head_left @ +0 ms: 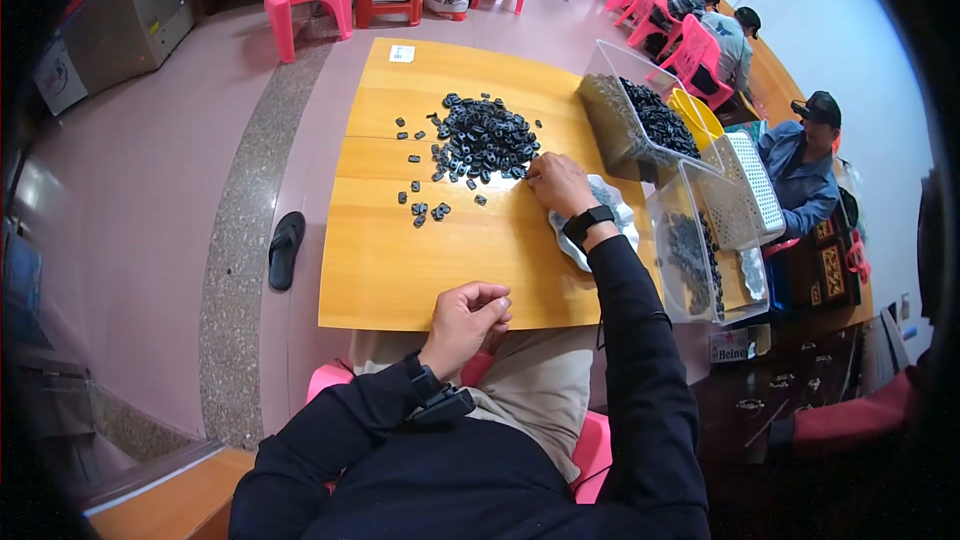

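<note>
A heap of small black plastic parts with holes in them lies on the yellow wooden table. Several loose ones are scattered along its left and near sides. My right hand reaches to the heap's right edge, fingertips drawn together and touching the parts there; what they pinch is hidden. Partly under that hand and wrist sits a white wavy-rimmed dish with small grey-blue pieces in it. My left hand is over the table's near edge, its fingers curled against the thumb; whatever is inside cannot be made out.
To the right stand a clear bin full of black parts, another clear bin with fewer parts, a yellow tub and a white perforated basket. A person sits beyond them. A black slipper lies on the floor.
</note>
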A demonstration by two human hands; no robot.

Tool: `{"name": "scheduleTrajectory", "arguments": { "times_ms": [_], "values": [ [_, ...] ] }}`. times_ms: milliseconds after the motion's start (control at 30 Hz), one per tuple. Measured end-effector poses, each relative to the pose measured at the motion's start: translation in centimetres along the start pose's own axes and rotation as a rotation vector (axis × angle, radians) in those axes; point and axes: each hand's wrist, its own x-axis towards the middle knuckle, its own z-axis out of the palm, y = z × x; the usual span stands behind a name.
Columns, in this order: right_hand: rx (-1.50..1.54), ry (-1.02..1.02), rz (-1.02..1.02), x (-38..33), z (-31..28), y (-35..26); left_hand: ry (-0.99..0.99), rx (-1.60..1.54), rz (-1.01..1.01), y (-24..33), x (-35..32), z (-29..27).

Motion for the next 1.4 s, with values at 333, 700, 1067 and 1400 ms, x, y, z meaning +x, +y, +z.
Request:
{"name": "scheduleTrajectory", "arguments": {
  "times_ms": [333,700,1067,1400],
  "values": [
    [0.091,-0.123,0.003,-0.8,-0.9,-1.3,-0.006,0.011,0.030,-0.1,-0.1,-0.2],
    [0.840,-0.061,-0.147,-12.2,-3.7,-10.8,0.141,-0.246,0.098,0.9,0.3,-0.4],
    [0.485,0.318,0.097,-14.1,-3.5,-4.2,0.083,-0.230,0.050,0.1,-0.1,-0.1],
    [0.064,0.201,0.237,-13.2,-2.2,0.7,0.080,-0.201,0.048,-0.1,-0.2,-0.2]
  ]
}}
